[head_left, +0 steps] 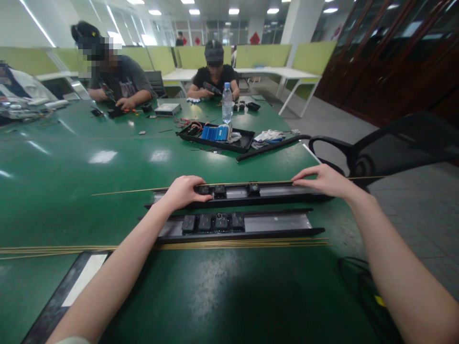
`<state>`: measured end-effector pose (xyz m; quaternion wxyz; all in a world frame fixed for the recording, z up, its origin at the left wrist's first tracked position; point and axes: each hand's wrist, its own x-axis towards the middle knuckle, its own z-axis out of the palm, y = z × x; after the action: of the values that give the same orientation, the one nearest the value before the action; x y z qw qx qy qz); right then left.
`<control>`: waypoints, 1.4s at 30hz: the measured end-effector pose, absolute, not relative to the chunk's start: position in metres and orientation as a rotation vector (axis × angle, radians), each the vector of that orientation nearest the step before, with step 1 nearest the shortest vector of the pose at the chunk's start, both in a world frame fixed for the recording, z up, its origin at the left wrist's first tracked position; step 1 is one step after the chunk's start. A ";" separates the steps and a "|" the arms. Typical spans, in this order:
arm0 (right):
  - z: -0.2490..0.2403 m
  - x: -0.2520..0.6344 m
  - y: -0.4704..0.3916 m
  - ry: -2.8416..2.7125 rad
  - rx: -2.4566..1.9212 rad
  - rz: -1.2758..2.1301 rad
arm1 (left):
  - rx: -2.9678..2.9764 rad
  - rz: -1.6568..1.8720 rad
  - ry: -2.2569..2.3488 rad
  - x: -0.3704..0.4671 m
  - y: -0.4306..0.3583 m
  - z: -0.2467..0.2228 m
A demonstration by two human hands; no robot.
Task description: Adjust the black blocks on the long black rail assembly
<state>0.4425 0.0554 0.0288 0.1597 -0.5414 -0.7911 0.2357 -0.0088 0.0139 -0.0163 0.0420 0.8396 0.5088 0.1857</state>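
Note:
A long black channel-shaped strip (272, 191) with a pale inside and black socket-like blocks lies across the table before me. Along its far edge runs a thin brass-coloured rod (236, 184), reaching past both ends. My left hand (186, 190) is closed over the strip's left part, thumb inside near the blocks and fingers at the far edge by the rod. Toward the right end, my right hand (315, 180) pinches the rod against that edge. Nearer me lies a second channel strip (276, 223) with several black blocks, and a bundle of brass-coloured rods (244, 244) beside it.
Beyond the strips are a black tray (245, 139) with a blue item, a cloth bundle (268, 137), a black bar (272, 147) and a water bottle (227, 102). Co-workers sit across the green table (71, 162). A chair (380, 148) and black cables (362, 282) are right.

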 end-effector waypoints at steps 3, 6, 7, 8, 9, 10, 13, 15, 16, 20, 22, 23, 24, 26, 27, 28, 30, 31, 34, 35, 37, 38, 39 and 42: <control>0.027 0.446 0.057 -2.254 -1.547 0.684 | 2.577 0.575 1.555 -0.009 0.015 -0.017; 0.025 0.450 0.059 -2.261 -1.538 0.684 | 2.581 0.572 1.553 -0.009 0.015 -0.018; 0.025 0.451 0.059 -2.266 -1.533 0.684 | 2.581 0.573 1.553 -0.009 0.015 -0.018; 0.024 0.452 0.060 -2.270 -1.531 0.683 | 2.581 0.572 1.552 -0.009 0.015 -0.018; 0.024 0.453 0.061 -2.272 -1.530 0.683 | 2.579 0.572 1.552 -0.009 0.015 -0.018; 0.023 0.455 0.062 -2.273 -1.532 0.684 | 2.578 0.572 1.552 -0.009 0.015 -0.018; 0.022 0.458 0.063 -2.265 -1.534 0.698 | 2.580 0.573 1.551 -0.010 0.015 -0.018; 0.021 0.460 0.064 -2.262 -1.530 0.703 | 2.585 0.575 1.556 -0.010 0.015 -0.018; 0.021 0.460 0.064 -2.262 -1.529 0.701 | 2.587 0.573 1.555 -0.010 0.015 -0.019; 0.022 0.461 0.063 -2.256 -1.537 0.695 | 2.588 0.562 1.552 -0.010 0.015 -0.019; 0.024 0.462 0.062 -2.249 -1.547 0.702 | 2.586 0.556 1.553 -0.009 0.015 -0.018; 0.024 0.462 0.062 -2.249 -1.552 0.706 | 2.584 0.554 1.555 -0.009 0.015 -0.017; 0.025 0.463 0.062 -2.250 -1.558 0.708 | 2.581 0.552 1.557 -0.009 0.014 -0.017; 0.025 0.465 0.062 -2.248 -1.579 0.707 | 2.575 0.551 1.561 -0.008 0.014 -0.016; 0.025 0.467 0.062 -2.241 -1.594 0.701 | 2.573 0.552 1.562 -0.008 0.014 -0.016; 0.026 0.469 0.062 -2.232 -1.609 0.693 | 2.574 0.552 1.561 -0.009 0.014 -0.016; 0.025 0.472 0.063 -2.217 -1.629 0.680 | 2.578 0.558 1.557 -0.009 0.014 -0.017; 0.025 0.473 0.063 -2.217 -1.630 0.680 | 2.581 0.560 1.557 -0.009 0.015 -0.017; 0.025 0.476 0.065 -2.231 -1.616 0.694 | 2.583 0.559 1.562 -0.009 0.015 -0.018; 0.026 0.476 0.065 -2.234 -1.613 0.699 | 2.583 0.559 1.564 -0.009 0.015 -0.018; 0.026 0.477 0.064 -2.237 -1.610 0.711 | 2.587 0.559 1.560 -0.009 0.015 -0.017; 0.027 0.477 0.064 -2.236 -1.611 0.719 | 2.588 0.560 1.560 -0.009 0.015 -0.017; 0.027 0.478 0.064 -2.233 -1.613 0.726 | 2.587 0.558 1.562 -0.009 0.014 -0.017; 0.027 0.481 0.063 -2.215 -1.634 0.742 | 2.578 0.551 1.578 -0.008 0.014 -0.016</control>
<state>0.4805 0.0628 0.0269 0.1450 -0.5671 -0.7688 0.2576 -0.0084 0.0141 -0.0162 0.0346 0.8386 0.5132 0.1793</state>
